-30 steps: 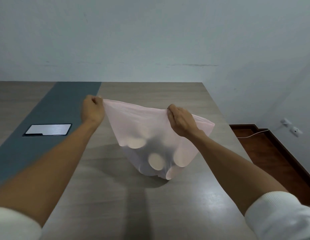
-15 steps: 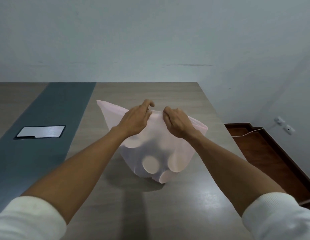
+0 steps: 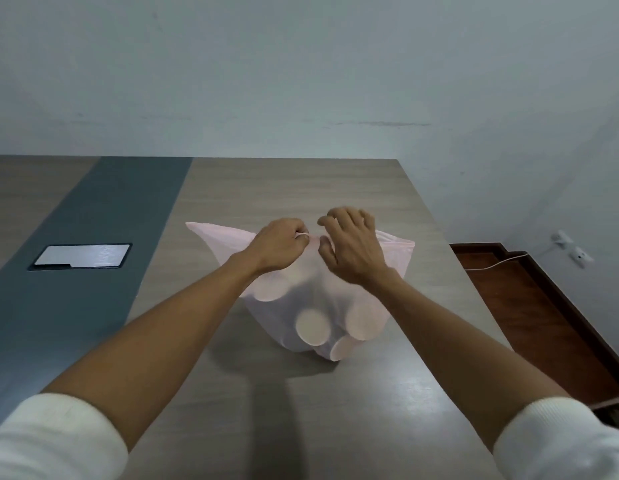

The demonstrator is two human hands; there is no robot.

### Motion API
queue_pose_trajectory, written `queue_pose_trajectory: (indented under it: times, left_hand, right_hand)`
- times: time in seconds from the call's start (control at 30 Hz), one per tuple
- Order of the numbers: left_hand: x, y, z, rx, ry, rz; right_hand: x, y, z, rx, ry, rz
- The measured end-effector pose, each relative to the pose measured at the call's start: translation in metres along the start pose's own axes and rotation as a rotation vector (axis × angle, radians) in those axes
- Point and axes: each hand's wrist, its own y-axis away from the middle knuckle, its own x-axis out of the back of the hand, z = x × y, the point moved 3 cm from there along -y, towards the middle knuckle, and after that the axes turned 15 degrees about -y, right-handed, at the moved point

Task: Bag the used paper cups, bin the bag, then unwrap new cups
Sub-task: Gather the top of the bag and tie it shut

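Note:
A thin pink plastic bag [image 3: 228, 240] stands on the wooden table [image 3: 287, 188], bulging with several paper cups [image 3: 312, 326] whose round bottoms show through the film. My left hand [image 3: 278, 247] pinches the middle of the bag's top edge. My right hand [image 3: 351, 245] hovers just beside it at the rim with its fingers spread and loosely bent; its thumb is near the film, and I cannot see that it holds anything.
A dark grey strip [image 3: 93, 237] runs down the table at left, with a metal cable hatch [image 3: 82, 256] set in it. The table's right edge drops to a brown floor [image 3: 529, 306] with a white cable [image 3: 491, 265] and wall sockets [image 3: 571, 249].
My left hand let go of the bag's left corner, moved to the middle of the top edge and pinched it. My right hand's fingers have opened off the rim.

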Motion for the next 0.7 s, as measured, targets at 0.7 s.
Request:
queue_pose_trajectory:
  times: [0.7]
  left_hand:
    - [-0.033,0.016,-0.008,0.137,-0.127,-0.026]
  right_hand:
    - [-0.032,0.037,-0.023,-0.068,-0.061,-0.075]
